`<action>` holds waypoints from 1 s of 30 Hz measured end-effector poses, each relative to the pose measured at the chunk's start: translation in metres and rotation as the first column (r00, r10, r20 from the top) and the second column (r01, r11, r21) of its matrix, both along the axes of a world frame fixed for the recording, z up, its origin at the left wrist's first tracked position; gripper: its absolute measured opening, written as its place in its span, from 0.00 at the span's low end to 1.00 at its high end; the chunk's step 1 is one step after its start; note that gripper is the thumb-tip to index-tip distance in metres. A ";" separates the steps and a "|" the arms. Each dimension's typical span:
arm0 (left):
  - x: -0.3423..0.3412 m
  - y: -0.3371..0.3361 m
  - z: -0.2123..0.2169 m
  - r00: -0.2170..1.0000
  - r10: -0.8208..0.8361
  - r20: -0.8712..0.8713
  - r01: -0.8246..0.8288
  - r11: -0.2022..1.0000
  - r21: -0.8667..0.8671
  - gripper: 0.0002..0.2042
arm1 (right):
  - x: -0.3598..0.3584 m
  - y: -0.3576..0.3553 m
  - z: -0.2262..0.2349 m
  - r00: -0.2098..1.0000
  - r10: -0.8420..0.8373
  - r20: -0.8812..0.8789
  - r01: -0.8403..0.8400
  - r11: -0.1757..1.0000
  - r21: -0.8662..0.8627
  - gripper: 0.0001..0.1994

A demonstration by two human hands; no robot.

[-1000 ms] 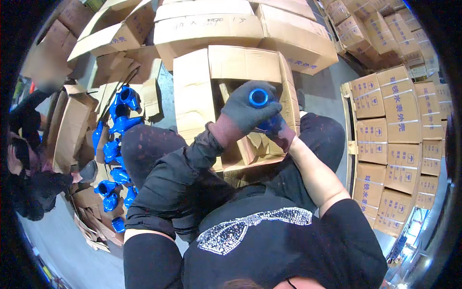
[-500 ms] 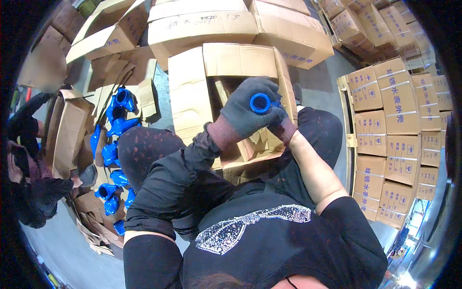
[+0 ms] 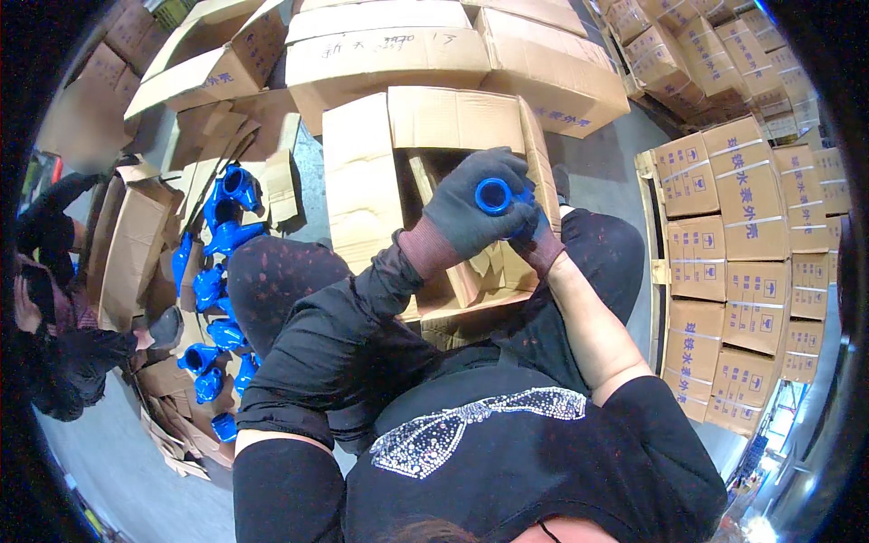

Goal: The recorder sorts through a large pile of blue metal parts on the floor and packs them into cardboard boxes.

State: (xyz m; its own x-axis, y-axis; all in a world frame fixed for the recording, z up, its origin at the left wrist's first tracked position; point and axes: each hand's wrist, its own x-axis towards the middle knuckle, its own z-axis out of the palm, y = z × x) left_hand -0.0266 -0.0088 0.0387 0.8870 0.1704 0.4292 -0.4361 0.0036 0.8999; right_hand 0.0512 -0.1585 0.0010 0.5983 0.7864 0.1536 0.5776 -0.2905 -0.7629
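Cardboard boxes (image 3: 389, 54) fill the warehouse floor. Over an open carton (image 3: 453, 127) between the knees, the gloved left hand (image 3: 475, 213) closes around a blue pipe fitting (image 3: 495, 195), and the right hand (image 3: 541, 246) pinches it from below. Many blue fittings (image 3: 213, 262) wait at the left, so much work seems left.

Grey knit gloves (image 3: 475, 213), black top, sequined bow.

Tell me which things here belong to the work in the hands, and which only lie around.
In the work:
- blue fitting, held by both hands
- left hand, grey glove
- right hand, mostly hidden
- open box under the hands

Lying around:
- blue fittings on the floor
- closed boxes stacked at right
- empty cartons at left
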 end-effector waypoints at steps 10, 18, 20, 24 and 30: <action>-0.003 0.000 0.004 0.998 0.034 0.054 -0.043 0.982 0.181 0.14 | 0.001 -0.003 -0.024 0.971 -0.013 -0.238 0.045 0.991 0.129 0.15; -0.002 0.002 0.005 0.999 0.010 -0.035 -0.007 0.997 0.077 0.13 | 0.007 -0.005 -0.029 0.999 0.017 -0.037 -0.019 0.999 -0.035 0.20; -0.001 0.001 0.004 0.995 -0.030 -0.096 0.026 0.999 -0.043 0.14 | 0.007 -0.006 -0.027 1.000 0.022 0.001 -0.022 0.996 -0.091 0.20; -0.001 0.005 0.002 0.990 -0.043 -0.137 0.033 0.997 -0.076 0.15 | 0.001 -0.001 -0.013 0.991 -0.051 -0.123 0.037 0.993 -0.114 0.21; 0.003 0.005 -0.002 0.945 0.085 -0.316 -0.157 0.965 -0.212 0.18 | 0.019 -0.007 -0.031 0.563 -0.069 -0.824 0.468 0.848 0.249 0.22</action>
